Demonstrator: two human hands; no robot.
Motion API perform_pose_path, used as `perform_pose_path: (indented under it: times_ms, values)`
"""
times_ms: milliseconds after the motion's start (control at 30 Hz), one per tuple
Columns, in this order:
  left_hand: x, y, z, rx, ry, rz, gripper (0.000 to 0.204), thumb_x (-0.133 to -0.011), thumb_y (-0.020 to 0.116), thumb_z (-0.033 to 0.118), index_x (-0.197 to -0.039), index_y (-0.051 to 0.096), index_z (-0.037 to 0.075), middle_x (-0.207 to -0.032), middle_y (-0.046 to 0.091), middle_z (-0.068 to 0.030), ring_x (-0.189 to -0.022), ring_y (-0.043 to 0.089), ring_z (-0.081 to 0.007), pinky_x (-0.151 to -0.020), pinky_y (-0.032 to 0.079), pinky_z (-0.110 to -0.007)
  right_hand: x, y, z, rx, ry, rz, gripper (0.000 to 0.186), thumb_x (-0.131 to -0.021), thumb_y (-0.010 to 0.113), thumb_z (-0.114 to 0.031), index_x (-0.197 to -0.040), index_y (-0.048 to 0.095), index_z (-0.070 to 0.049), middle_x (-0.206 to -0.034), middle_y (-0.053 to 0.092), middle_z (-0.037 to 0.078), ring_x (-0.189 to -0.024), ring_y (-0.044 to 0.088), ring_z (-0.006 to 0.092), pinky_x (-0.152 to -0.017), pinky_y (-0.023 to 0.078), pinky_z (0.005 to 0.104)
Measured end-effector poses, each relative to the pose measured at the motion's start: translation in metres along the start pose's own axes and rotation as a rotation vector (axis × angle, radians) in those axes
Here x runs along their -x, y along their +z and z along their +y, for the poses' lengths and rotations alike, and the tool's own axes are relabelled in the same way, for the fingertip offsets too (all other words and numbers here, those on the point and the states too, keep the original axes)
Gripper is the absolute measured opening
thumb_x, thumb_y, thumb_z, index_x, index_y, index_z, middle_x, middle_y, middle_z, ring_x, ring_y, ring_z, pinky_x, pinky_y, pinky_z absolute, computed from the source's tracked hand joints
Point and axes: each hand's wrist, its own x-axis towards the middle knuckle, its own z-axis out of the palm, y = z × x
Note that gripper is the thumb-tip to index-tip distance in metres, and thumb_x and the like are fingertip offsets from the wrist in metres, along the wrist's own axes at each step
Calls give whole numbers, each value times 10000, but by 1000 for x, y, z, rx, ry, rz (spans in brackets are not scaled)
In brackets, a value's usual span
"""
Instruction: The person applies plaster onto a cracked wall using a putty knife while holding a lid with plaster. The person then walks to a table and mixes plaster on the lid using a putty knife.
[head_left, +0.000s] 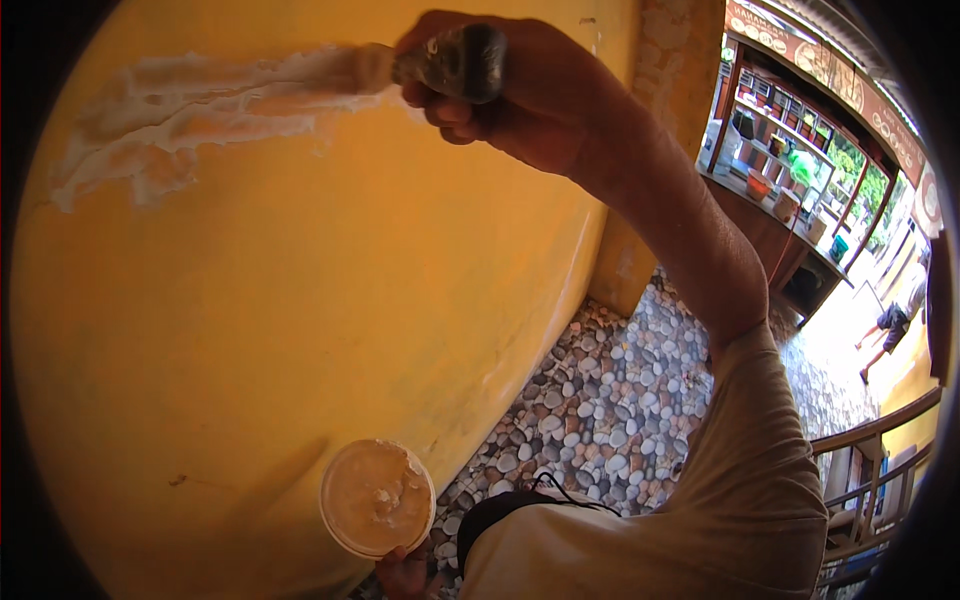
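Up at the yellow wall [330, 270], my right hand [545, 95] is closed round the dark handle of a putty knife [475, 65]. Its blade is blurred and lies against the wall at the right end of a rough band of whitish filler [190, 130]. The band is uneven, with ridges and bare streaks in it. Low down near the wall, my left hand [403, 572] grips the lower rim of a round tub [330, 525]. Pale filler paste [375, 495] sits in the tub, with some smeared on its rim. Most of the left hand's fingers are hidden under the tub.
A pebble-patterned floor [590, 400] runs along the wall's foot to a yellow pillar [625, 250]. Beyond stands a food stall [770, 190] with bowls and containers. A wooden railing or chair back [880, 430] is at lower right. Another person [895, 320] is far off at right.
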Motion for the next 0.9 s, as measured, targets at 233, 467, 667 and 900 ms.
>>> perform_pose_path:
  times_ms: [233,467,667,900]
  values:
    - [2,5,-2,43,44,-16,579,-729,638,15,-1286,482,23,-1268,563,-143,-1141,566,-314,-936,509,-491,29,-5,30,474,-364,230,346,-889,613,-144,-1169,579,55,-759,610,79,-591,590,123,-533,478,250]
    - [11,-33,0,-60,88,112,559,-737,660,33,-1272,499,35,-1272,564,-133,-1103,585,-305,-829,535,-437,20,-67,172,1024,-630,636,451,-868,602,-68,-1296,500,32,-669,626,81,-557,616,130,-544,502,283]
    - [29,22,-6,-724,97,55,231,-886,574,209,-770,590,10,-660,585,-49,-563,541,-167,-494,430,-287,0,-63,202,1143,-821,643,498,-854,595,-80,-1313,446,44,-773,640,148,-577,624,278,-535,509,356]
    - [25,-8,-12,-1863,787,-1,202,-880,621,184,-804,629,-4,-638,611,-50,-533,533,-148,-496,436,-292,15,-48,231,1306,-494,511,588,-820,627,-58,-1368,417,-6,-768,640,142,-583,615,295,-543,510,378]
